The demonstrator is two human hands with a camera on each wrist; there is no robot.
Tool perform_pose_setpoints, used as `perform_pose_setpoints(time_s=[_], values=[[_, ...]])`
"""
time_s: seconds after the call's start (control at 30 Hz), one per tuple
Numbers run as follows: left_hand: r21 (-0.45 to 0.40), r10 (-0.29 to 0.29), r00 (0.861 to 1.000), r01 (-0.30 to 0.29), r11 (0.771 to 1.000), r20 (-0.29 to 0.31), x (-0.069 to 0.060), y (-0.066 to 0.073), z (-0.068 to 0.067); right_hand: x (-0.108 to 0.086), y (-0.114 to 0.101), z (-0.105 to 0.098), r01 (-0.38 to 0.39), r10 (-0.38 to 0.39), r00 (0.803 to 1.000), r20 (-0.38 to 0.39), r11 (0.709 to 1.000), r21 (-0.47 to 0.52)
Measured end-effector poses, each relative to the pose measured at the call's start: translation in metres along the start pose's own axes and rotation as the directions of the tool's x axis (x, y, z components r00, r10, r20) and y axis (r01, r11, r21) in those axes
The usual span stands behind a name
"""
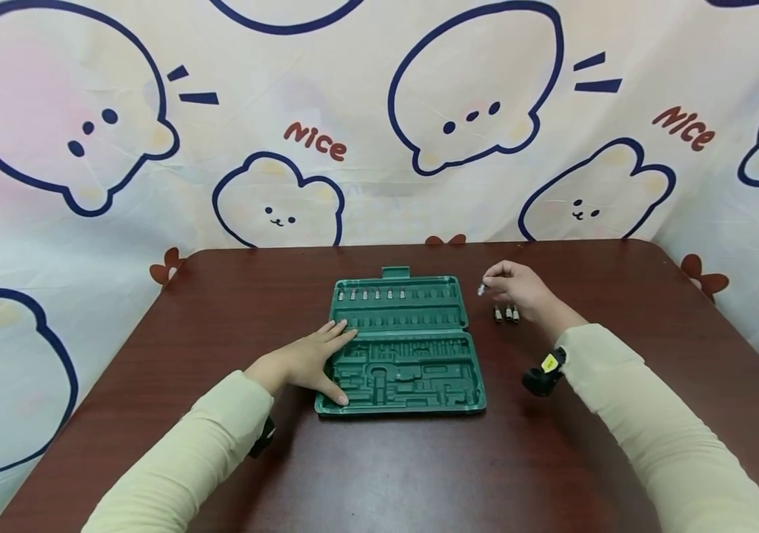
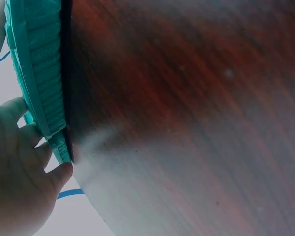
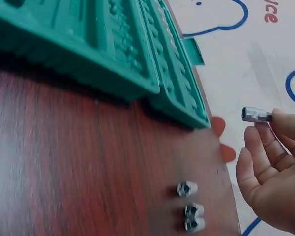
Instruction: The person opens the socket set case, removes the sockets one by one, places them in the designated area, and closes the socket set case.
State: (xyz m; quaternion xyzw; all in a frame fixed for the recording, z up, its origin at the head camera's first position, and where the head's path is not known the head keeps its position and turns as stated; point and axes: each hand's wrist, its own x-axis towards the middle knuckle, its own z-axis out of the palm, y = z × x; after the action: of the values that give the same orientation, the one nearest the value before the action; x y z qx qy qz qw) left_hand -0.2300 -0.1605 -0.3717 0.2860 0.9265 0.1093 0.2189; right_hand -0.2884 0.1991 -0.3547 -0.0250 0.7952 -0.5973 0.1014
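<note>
The left hand (image 1: 307,359) rests, fingers spread, on the left edge of the green case (image 1: 402,409). Just right of the case, a silver socket (image 1: 481,289) juts lengthwise from the case-side fingertips of the right hand (image 1: 520,289), pinched with the thumb; three loose sockets (image 1: 509,314) sit right of the case.

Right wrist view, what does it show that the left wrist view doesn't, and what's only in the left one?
Only the right wrist view: the right hand pinching a metal socket, three more sockets, and the molded interior of the green case.
Only the left wrist view: the left hand, touching the case.
Both: the case, the brown table and the printed backdrop.
</note>
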Motion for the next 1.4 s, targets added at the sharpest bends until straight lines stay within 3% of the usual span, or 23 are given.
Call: perform_pose_setpoints(time_s=[0.6, 1.0, 1.4], values=[[-0.011, 0.004, 1.000, -0.004, 1.000, -0.007, 0.000, -0.003, 0.001, -0.022, 0.039, -0.045, -0.052, 0.037, 0.997, -0.072, 0.974, -0.220], [-0.035, -0.007, 1.000, 0.007, 0.999, -0.002, 0.001, 0.000, 0.002, -0.019, 0.053, -0.048, -0.079, 0.065, 0.996, -0.054, 0.940, -0.333], [-0.037, -0.013, 1.000, 0.013, 0.999, -0.013, 0.001, 0.000, 0.001, -0.011, 0.048, -0.043, -0.102, 0.081, 0.994, -0.071, 0.918, -0.383]])
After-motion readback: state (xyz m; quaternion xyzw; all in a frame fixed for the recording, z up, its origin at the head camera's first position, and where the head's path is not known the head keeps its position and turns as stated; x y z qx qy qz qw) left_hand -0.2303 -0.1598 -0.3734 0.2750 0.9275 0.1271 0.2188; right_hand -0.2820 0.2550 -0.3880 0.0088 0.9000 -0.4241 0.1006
